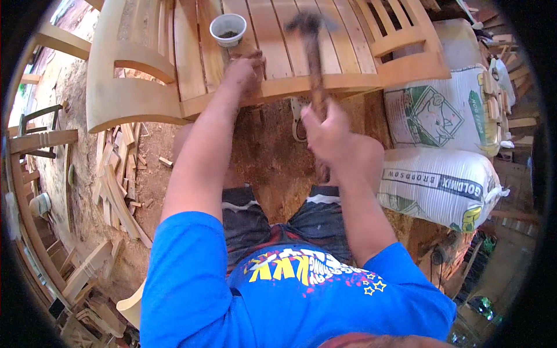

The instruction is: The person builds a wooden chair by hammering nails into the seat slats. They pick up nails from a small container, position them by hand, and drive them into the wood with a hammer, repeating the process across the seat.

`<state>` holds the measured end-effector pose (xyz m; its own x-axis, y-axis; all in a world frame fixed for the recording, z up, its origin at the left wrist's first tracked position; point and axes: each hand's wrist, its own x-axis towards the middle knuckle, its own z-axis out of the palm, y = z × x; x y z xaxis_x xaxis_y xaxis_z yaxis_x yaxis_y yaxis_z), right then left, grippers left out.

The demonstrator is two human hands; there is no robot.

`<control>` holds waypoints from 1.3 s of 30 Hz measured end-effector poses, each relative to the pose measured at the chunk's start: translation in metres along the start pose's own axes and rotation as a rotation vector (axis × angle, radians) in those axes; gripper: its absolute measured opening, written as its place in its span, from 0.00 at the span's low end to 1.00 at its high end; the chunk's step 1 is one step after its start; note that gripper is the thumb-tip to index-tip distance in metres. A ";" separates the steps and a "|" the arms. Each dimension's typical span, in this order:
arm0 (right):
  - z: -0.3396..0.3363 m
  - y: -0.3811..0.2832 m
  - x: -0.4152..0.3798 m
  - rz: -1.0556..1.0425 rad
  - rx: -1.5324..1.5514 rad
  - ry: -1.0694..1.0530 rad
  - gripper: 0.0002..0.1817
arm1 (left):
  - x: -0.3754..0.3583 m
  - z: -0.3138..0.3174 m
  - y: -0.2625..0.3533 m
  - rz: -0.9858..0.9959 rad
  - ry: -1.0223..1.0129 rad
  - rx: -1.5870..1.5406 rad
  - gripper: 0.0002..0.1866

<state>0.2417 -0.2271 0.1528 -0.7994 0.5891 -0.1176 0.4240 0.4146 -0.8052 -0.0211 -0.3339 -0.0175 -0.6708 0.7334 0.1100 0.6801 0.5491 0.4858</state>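
A slatted wooden bench (275, 65) stands in front of me, with curved armrests at both ends. My right hand (331, 130) is wrapped round the handle of a hammer (315, 64). The hammer points away from me, and its head is smeared by motion above the seat slats. At the seat's front edge, my left hand (245, 74) rests with its fingers pressed together on the wood. What it pinches, if anything, is too small to tell. Just beyond those fingers sits a white plastic cup (228, 43) with small dark bits inside.
Two stuffed white sacks, an upper one (444, 110) and a lower one (438, 188), lie to my right. Wood offcuts (119, 180) are heaped on the dirt floor at left. More wooden furniture frames (35, 214) stand along the left edge.
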 end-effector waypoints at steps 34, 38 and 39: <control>-0.002 -0.006 0.000 -0.057 0.278 0.057 0.14 | 0.016 0.009 -0.013 -0.148 -0.100 -0.173 0.21; 0.028 0.031 -0.004 -0.063 0.127 0.098 0.14 | 0.022 0.021 -0.024 -0.175 -0.127 -0.173 0.22; 0.047 0.080 0.002 -0.086 0.000 0.082 0.17 | 0.022 0.020 -0.025 -0.213 -0.159 -0.165 0.22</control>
<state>0.2544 -0.2254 0.0604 -0.7952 0.6063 0.0002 0.3552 0.4662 -0.8103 -0.0472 -0.3233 -0.0443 -0.7295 0.6694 -0.1406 0.4632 0.6347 0.6186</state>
